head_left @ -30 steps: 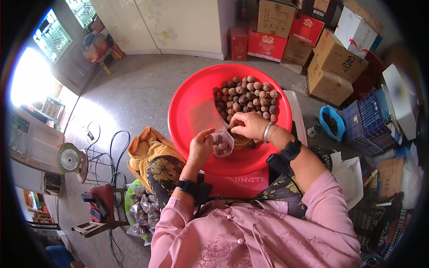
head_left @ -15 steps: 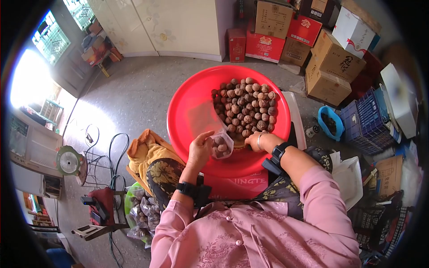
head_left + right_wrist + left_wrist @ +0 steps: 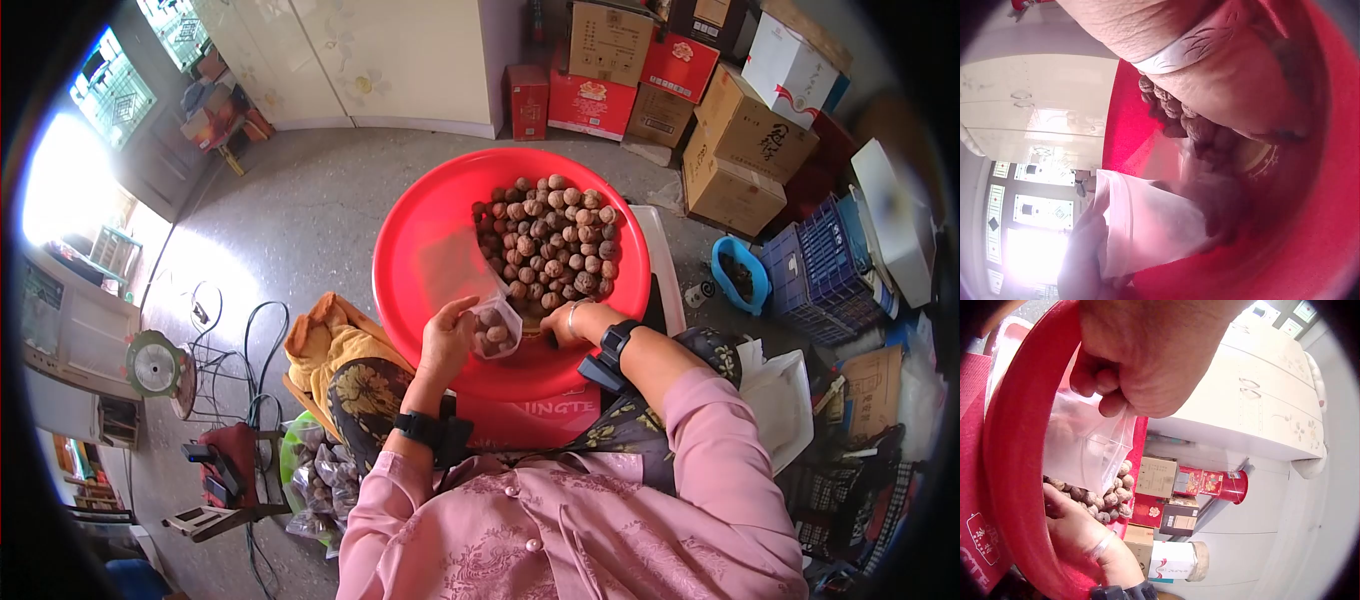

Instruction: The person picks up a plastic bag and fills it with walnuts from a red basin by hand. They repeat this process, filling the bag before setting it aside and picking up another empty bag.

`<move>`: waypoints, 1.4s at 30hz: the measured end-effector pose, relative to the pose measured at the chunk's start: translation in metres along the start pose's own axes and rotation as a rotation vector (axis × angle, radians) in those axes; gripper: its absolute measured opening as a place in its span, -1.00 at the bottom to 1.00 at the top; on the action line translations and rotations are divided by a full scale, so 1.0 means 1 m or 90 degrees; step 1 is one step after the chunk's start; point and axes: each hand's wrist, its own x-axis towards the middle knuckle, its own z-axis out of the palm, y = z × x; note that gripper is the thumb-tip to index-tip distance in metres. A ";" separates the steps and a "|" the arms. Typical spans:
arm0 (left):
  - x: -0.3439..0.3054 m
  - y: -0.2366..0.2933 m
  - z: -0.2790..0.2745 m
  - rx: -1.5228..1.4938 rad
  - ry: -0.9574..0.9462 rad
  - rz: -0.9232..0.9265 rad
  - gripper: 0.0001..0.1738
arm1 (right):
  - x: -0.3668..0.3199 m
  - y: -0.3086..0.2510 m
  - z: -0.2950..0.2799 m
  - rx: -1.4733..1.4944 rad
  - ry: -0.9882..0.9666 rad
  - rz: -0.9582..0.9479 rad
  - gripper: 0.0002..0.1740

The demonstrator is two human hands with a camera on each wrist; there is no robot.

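A wide red plastic basin (image 3: 405,265) stands in front of the seated person, with a heap of brown walnuts (image 3: 550,240) along its far right side. My left hand (image 3: 446,340) pinches the upper edge of a clear plastic bag (image 3: 498,332) that has several walnuts in its bottom. In the left wrist view, the bag's film (image 3: 1088,434) hangs below the curled fingers. My right hand (image 3: 570,322), with a silver bangle, reaches down inside the basin at the near edge of the heap. Its fingertips are hidden, and I cannot tell whether they hold a walnut.
A translucent sheet (image 3: 455,265) lies in the basin's left part. Under the basin is a red box (image 3: 530,415). Bagged walnuts (image 3: 325,475) sit in a green container at lower left. Cartons (image 3: 735,180) and a blue crate (image 3: 825,265) stand at right; cables (image 3: 255,345) cross the floor.
My right hand has left the bag's mouth and moved right and down to the basin's near right side, where it stays. The left hand keeps holding the bag in nearly the same place.
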 end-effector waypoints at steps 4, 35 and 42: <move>0.002 -0.003 -0.001 -0.003 -0.005 0.001 -0.70 | 0.008 -0.001 0.007 -0.004 -0.027 -0.065 -0.39; 0.006 -0.009 0.002 -0.034 0.005 0.032 -0.69 | -0.061 -0.030 -0.043 0.549 0.469 -0.327 -0.80; 0.008 -0.012 0.002 -0.020 0.007 0.030 -0.69 | -0.067 -0.032 -0.047 0.622 0.437 -0.296 -0.82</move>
